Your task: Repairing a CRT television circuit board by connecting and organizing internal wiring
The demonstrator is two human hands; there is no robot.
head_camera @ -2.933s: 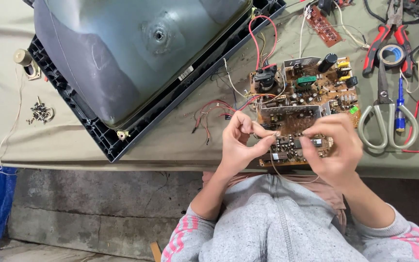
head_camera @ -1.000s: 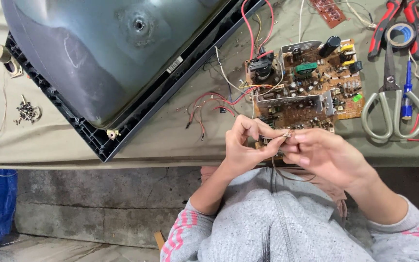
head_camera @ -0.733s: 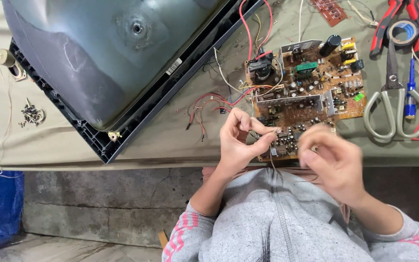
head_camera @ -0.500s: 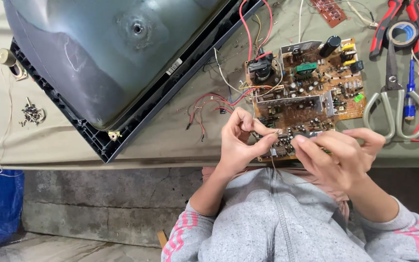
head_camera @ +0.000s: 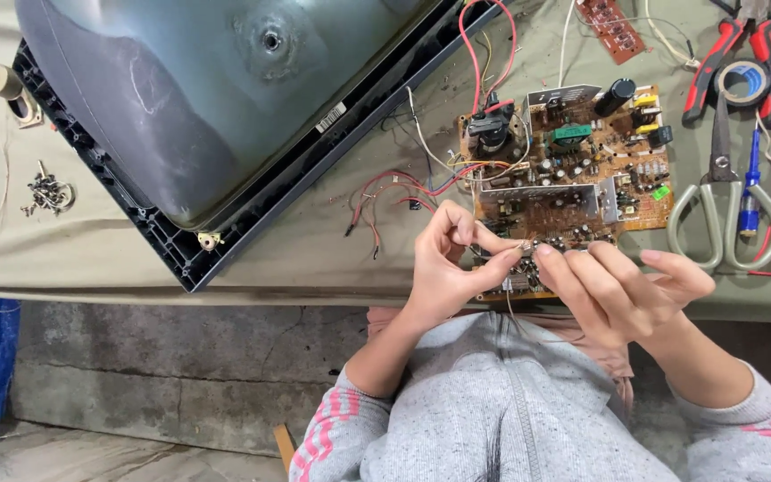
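A thin wire (head_camera: 518, 246) is pinched between the left hand (head_camera: 446, 268) and the right hand (head_camera: 617, 290), over the circuit board's (head_camera: 573, 170) 6 o'clock edge, and is best kept taut and worked gently, clear of the soldered parts.

Item count, as visible from the head view:

- Hands: two — the left hand (head_camera: 443, 268) and the right hand (head_camera: 622, 290), both at the near edge of the large board.
- Circuit boards: two — one large brown circuit board (head_camera: 573, 170) on the counter (head_camera: 314, 250) and one small reddish board strip (head_camera: 610, 27) at the far edge.
- Picture tubes: one grey picture tube (head_camera: 225, 80) in one black frame (head_camera: 162, 245).
- Scissors: one pair of scissors (head_camera: 725, 205).
- Pliers: one pair of red-handled pliers (head_camera: 733, 45).
- Tape rolls: one tape roll (head_camera: 744, 82).
- Screwdrivers: one blue screwdriver (head_camera: 750, 183).
- Screw piles: one pile of screws (head_camera: 46, 192); individual screws too small to count.
- Loose wires: several, red and white; exact number cannot be told.
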